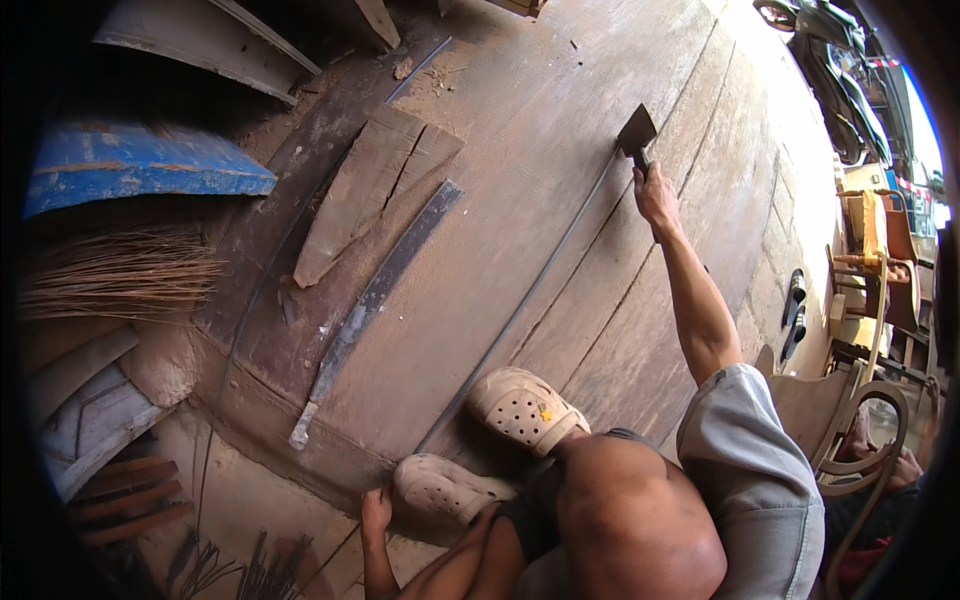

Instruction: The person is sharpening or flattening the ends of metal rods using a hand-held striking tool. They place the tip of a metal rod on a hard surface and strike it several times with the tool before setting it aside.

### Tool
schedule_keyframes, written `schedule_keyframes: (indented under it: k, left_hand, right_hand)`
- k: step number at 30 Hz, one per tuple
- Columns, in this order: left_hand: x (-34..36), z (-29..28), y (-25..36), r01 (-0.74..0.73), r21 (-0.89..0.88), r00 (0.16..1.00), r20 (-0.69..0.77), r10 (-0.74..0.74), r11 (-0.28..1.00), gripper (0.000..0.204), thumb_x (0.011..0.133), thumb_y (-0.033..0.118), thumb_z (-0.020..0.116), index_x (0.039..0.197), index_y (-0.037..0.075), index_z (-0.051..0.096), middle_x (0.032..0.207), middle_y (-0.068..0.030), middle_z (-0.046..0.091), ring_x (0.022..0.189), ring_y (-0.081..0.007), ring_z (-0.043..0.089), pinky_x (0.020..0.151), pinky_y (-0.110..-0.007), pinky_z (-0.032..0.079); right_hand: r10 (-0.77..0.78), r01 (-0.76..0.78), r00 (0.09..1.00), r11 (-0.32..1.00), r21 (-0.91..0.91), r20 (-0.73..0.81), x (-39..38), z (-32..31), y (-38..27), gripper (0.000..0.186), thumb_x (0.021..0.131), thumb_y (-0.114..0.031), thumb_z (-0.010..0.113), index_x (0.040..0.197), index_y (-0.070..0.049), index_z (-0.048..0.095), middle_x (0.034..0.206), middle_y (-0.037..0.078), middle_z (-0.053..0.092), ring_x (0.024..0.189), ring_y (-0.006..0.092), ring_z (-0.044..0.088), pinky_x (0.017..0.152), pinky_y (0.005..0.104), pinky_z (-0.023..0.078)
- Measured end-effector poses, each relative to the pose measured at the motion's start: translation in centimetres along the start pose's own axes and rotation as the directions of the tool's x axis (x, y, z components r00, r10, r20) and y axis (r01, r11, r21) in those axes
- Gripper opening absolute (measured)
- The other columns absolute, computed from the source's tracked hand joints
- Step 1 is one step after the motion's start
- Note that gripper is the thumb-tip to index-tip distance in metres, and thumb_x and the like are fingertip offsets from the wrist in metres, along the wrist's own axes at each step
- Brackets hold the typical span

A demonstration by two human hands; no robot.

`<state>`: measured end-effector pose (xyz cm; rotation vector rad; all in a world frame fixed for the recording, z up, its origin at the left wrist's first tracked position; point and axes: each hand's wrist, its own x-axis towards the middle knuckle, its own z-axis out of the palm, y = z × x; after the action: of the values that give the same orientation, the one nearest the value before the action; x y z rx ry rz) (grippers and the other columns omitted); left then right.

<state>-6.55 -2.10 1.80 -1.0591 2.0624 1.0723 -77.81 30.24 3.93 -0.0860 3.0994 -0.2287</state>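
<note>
"As we crouch low over the dusty floor point(460, 270), what do we have closest to us?"

"Our bare knee point(640, 510), then two beige clogs point(520, 408), with our left grip point(376, 510) just beside one of them. Its fingers look curled, but we cannot tell whether they hold anything."

"And beyond the clogs?"

"We see a thin grey rod or cord point(530, 293) running away from them across the floor. Left of it lies a narrow, worn strip point(375, 310), and past that a cracked wooden board point(360, 190)."

"Where do we have our right grip point(656, 200)?"

"Out at the end of our stretched arm point(695, 300), closed around the handle of a scraper point(636, 130). Its dark blade points away from us, near the far end of the rod or cord."

"What do we find around the edges?"

"Dark sandals point(796, 288) on the right, wooden chairs point(903, 245) behind them, and a motorbike point(840, 90) farthest off."
</note>
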Motion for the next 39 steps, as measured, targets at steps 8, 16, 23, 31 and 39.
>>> schedule_keyframes:
  k: [8,16,23,31,39]
  left_hand:
    - [-1.2,2.5,-2.1,-0.096,-0.182,0.953,-0.302,0.037,0.979,0.024,0.089,0.018,0.061,0.085,-0.006,0.058,0.074,-0.0276,0.058,0.073,-0.0487,0.055,0.067,-0.049,0.046]
    - [-5.2,1.5,-7.1,0.118,-0.047,0.949,-0.288,-0.127,0.992,0.037,0.090,0.032,0.065,0.086,-0.003,0.058,0.087,-0.0258,0.062,0.084,-0.0470,0.058,0.071,-0.051,0.044]
    - [-2.4,0.4,-2.6,-0.137,-0.041,0.902,-0.417,0.108,0.990,0.038,0.094,0.035,0.059,0.098,-0.003,0.057,0.097,-0.0271,0.062,0.092,-0.0472,0.058,0.077,-0.050,0.046]
    - [-0.4,-1.1,3.7,-0.392,-0.082,0.758,-0.593,0.272,0.916,0.035,0.091,0.025,0.063,0.115,0.002,0.051,0.115,-0.0214,0.054,0.107,-0.0414,0.053,0.089,-0.048,0.044]
    - [-7.7,0.7,-16.3,0.039,-0.154,0.702,-0.699,-0.137,0.987,0.036,0.087,0.033,0.067,0.102,0.001,0.061,0.102,-0.0210,0.061,0.098,-0.0400,0.055,0.088,-0.049,0.042]
  right_hand:
    - [0.281,-0.358,0.931,0.826,0.435,0.233,-17.6,-0.1,-0.6,0.045,0.097,-0.043,0.056,0.091,0.001,0.052,0.060,0.013,0.060,0.047,0.0230,0.062,0.043,0.0373,0.051]
    - [0.239,-0.255,0.959,0.962,0.095,0.154,-26.1,-2.7,5.2,0.055,0.095,-0.046,0.052,0.087,0.007,0.064,0.085,0.032,0.064,0.086,0.0500,0.063,0.080,0.0510,0.049]
    - [0.158,-0.177,0.954,0.983,0.056,0.255,-25.0,-1.4,7.1,0.057,0.093,-0.048,0.055,0.094,0.007,0.063,0.091,0.031,0.066,0.090,0.0449,0.065,0.079,0.0496,0.050]
    - [0.329,-0.659,0.739,0.535,0.529,0.588,-26.4,-0.6,3.6,0.057,0.095,-0.056,0.052,0.098,0.000,0.059,0.069,0.005,0.054,0.058,0.0190,0.056,0.057,0.0378,0.051]
    - [0.243,-0.815,0.551,-0.048,0.577,0.798,-26.0,-1.4,3.8,0.046,0.090,-0.053,0.059,0.088,-0.007,0.056,0.069,0.005,0.053,0.054,0.0194,0.056,0.052,0.0383,0.054]
